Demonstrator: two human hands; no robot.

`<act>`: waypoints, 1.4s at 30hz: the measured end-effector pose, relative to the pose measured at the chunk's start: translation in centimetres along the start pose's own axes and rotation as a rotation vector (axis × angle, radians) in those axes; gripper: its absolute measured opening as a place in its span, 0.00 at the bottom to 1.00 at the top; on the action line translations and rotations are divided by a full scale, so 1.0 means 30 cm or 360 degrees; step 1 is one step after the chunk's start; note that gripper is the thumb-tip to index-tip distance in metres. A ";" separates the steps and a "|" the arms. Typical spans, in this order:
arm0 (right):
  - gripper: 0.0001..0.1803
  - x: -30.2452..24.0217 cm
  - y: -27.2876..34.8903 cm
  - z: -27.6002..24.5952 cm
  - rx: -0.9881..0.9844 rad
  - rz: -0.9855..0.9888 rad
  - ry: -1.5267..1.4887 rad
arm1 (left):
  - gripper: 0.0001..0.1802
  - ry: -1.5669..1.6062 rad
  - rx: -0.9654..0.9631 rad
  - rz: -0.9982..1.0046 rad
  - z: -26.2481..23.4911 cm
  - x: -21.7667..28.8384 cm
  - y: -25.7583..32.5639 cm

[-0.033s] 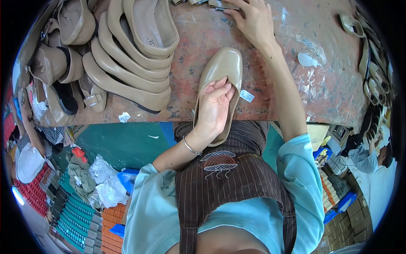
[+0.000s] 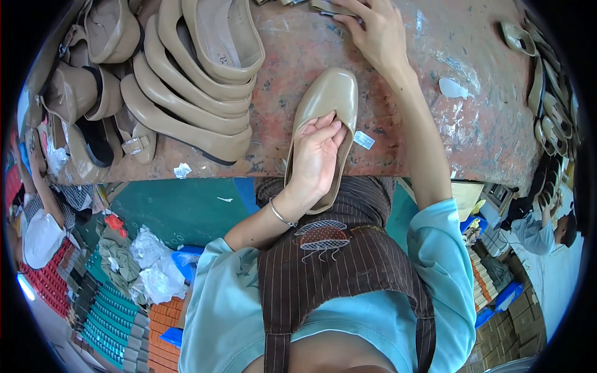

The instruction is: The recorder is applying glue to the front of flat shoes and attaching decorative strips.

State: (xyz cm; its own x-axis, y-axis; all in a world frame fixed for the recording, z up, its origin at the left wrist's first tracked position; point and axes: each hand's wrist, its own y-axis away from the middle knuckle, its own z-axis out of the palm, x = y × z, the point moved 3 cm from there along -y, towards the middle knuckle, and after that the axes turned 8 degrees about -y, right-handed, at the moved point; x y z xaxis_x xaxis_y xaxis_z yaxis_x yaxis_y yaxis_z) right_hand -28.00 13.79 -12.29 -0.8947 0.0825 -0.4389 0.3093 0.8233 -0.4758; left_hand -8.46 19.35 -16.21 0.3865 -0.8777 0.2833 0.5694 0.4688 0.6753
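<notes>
My left hand [image 2: 314, 155] holds a glossy beige flat shoe [image 2: 326, 93], toe pointing away from me. Its fingers are bent together at the opening, and the heel end overhangs the table edge by my apron. At the far edge of the table, my right hand [image 2: 380, 37] has its thumb and a finger around a small beige strip [image 2: 329, 7]. The top of the picture cuts off part of that hand. More small strips [image 2: 289, 2] lie just left of it, only partly in view.
Beige shoes [image 2: 186, 112] are stacked on the left of the worn table [image 2: 280, 165]. More shoes [image 2: 553, 115] line the right side. A white scrap [image 2: 453, 88] and a clear tag [image 2: 364, 140] lie on the tabletop. People sit at both sides, near plastic bags [image 2: 155, 261] and crates.
My right hand has shifted slightly to the right and nearer, and the small strip has moved along with it. The left hand and the shoe have hardly moved.
</notes>
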 end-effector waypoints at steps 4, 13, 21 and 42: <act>0.09 0.002 0.182 -0.074 -0.0053 0.1003 -0.0455 | 0.06 -0.0013 0.0020 -0.0021 -0.030 0.005 0.004; 0.11 -0.163 0.318 -0.151 -0.0225 0.1522 -0.1785 | 0.11 -0.0148 -0.0101 -0.0086 0.049 0.040 0.019; 0.04 -0.170 0.279 -0.120 -0.0469 0.1597 -0.1621 | 0.12 -0.0133 -0.0109 -0.0084 0.041 0.034 0.018; 0.15 -0.166 0.303 -0.094 -0.0296 0.1440 -0.1138 | 0.10 -0.0389 0.0121 -0.0085 0.084 0.038 0.009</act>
State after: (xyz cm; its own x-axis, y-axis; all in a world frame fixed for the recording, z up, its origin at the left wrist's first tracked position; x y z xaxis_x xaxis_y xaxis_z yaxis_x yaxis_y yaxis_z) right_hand -21.64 22.44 -12.28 0.0317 0.3949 -0.9182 0.6360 0.7007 0.3233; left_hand -9.69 18.23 -14.00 0.1654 -0.9034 0.3956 0.5245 0.4203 0.7404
